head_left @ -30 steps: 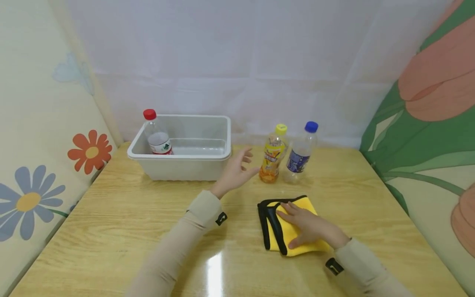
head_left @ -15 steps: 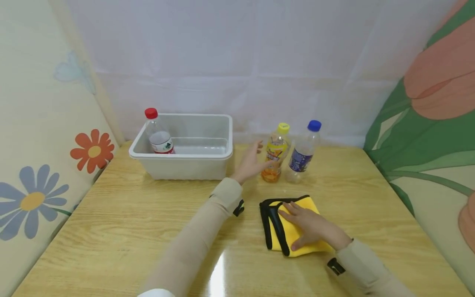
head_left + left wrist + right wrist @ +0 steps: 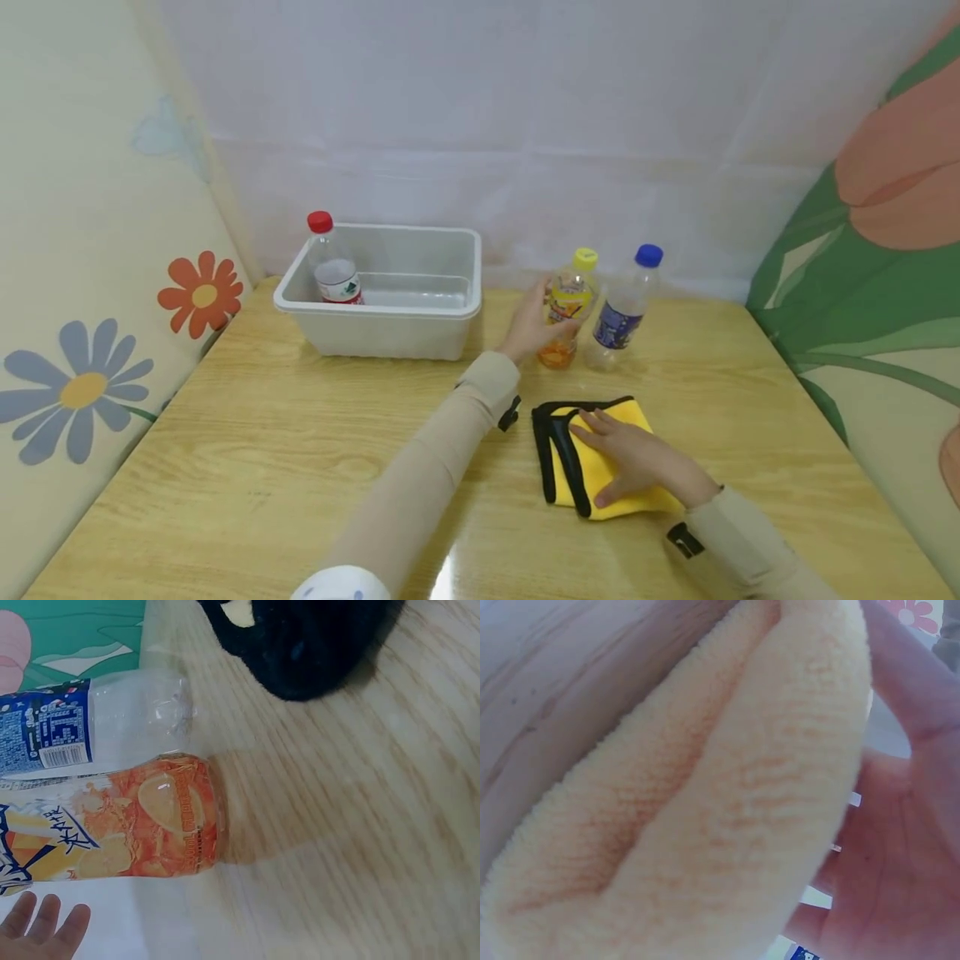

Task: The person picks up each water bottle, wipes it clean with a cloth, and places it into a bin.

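An orange drink bottle with a yellow cap [image 3: 586, 260] stands upright near the back of the table. My left hand [image 3: 531, 327] is right beside it, thumb across its front in the head view. Straight fingertips [image 3: 45, 924] of that hand lie close alongside the bottle in the left wrist view, with a narrow gap showing. A clear bottle with a blue cap and blue label [image 3: 617, 326] stands just to its right. My right hand [image 3: 633, 457] rests flat with spread fingers on a folded yellow cloth with black edging [image 3: 564, 467]; its palm shows beside the fluffy cloth [image 3: 735, 802] in the right wrist view.
A light grey plastic bin [image 3: 382, 333] stands at the back left, with a red-capped bottle [image 3: 335, 271] leaning inside it. A white sheet hangs behind the wooden table [image 3: 300, 467]. Flower-printed panels border both sides.
My left hand has moved right, from beside the bin to the yellow-capped bottle. My right hand stays on the cloth. The head view has shifted slightly.
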Demonstrator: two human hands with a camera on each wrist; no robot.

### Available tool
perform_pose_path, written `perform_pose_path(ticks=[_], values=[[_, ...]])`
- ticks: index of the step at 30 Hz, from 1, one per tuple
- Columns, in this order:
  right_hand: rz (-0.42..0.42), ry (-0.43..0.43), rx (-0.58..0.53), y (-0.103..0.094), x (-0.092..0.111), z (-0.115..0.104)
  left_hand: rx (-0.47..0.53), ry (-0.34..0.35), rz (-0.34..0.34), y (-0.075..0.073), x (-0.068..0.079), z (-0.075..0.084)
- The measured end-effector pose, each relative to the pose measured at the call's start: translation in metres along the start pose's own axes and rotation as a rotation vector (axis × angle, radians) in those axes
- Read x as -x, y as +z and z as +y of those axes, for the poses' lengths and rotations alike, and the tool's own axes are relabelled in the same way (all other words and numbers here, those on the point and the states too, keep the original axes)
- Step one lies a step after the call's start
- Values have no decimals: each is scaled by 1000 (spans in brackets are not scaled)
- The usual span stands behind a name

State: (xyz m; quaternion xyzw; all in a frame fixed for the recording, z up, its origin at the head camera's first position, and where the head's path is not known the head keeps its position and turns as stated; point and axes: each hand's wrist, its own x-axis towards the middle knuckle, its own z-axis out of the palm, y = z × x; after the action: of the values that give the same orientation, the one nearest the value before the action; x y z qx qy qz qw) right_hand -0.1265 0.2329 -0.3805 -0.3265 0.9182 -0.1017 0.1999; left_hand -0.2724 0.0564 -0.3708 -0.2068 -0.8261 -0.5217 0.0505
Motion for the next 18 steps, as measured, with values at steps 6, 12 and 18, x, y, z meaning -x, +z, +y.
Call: perform_pose_path(ticks=[6,12,18], values=[[-8,7,-2,0,0,-2,21,71,7,4,0,-8],[5,-3,-2,0,2,-3,31,80,15,0,5,-5],[20,-11,2,-1,3,-5,19,88,-5,-7,15,4]])
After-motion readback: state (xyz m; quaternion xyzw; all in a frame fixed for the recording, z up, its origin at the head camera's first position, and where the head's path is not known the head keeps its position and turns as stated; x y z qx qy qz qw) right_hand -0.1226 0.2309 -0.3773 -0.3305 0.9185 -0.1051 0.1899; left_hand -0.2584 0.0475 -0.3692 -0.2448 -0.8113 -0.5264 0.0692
